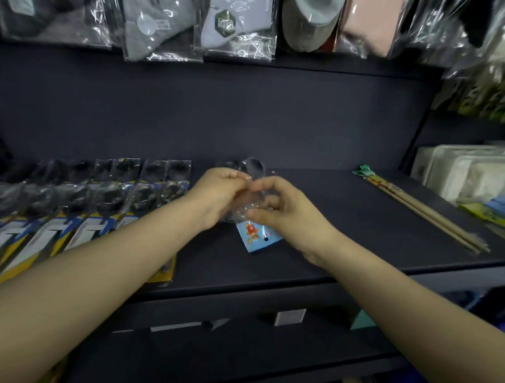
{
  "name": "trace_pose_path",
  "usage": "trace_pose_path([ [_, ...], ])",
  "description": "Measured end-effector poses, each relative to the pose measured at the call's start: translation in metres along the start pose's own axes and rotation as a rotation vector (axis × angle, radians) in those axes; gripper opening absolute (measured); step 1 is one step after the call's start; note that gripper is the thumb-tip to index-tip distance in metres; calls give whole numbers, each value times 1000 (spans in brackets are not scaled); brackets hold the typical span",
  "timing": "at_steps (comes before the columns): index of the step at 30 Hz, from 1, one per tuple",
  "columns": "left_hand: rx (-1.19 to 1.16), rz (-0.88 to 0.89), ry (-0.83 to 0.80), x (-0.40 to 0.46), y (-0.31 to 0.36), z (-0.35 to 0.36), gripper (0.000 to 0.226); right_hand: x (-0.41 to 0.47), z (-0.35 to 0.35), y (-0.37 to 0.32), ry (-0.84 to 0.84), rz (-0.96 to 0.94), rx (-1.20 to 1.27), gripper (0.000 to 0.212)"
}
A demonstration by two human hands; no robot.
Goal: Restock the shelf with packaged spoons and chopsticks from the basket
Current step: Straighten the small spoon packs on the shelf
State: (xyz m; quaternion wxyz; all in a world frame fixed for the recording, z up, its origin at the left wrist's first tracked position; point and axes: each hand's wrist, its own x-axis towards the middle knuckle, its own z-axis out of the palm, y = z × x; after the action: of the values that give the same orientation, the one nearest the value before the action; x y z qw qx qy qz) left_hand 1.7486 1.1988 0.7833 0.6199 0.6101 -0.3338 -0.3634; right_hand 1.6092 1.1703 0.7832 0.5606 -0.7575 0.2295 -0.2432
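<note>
Hands [246, 201] both grip one spoon pack [254, 217].

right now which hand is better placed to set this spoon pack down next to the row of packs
Left. The left hand holds the clear spoon pack on the side nearest the row of packaged spoons; the right hand would likely need to cross over. The shelf beside that row is bare.

You can read nothing here: the green hexagon badge [224, 23] on the sock pack [237, 21] above the shelf [316, 220] is too blurred.
</note>
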Motion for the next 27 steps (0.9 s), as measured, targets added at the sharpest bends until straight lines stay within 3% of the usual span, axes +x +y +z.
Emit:
trace_pose_path([
  [3, -145, -85, -82, -3, 5, -4, 13, -1, 4, 6, 10, -73, 22, 23],
  [6, -112, -149, -145, -10, 4, -8, 9, -4, 6, 10, -84, -167, -100, 27],
  [9, -124, -142, -135, -14, 1, -13, 34, -5, 8, 17, -24, -327, -416, 33],
  [13, 5, -16, -136, -14, -2, -26, 17, -4, 6, 25, 230, -822, -1165, 27],
  [17, 63, 22, -162, -18, -3, -32, 8, -1, 13, 17, 297, -1067, -1349, 6],
  [20, 162, 95, -153, -19, 1, -34, 6, 4, 16, 14, 339, -1155, -1404, 16],
  [23, 354, 181, -147, -15, 1, -39, 9, 5, 20, 22, 204, -1157, -1413, 18],
  [27, 570, 154, -220, -13, -12, -44, 17, 1, 29, 29, -133, -963, -1403, 13],
])
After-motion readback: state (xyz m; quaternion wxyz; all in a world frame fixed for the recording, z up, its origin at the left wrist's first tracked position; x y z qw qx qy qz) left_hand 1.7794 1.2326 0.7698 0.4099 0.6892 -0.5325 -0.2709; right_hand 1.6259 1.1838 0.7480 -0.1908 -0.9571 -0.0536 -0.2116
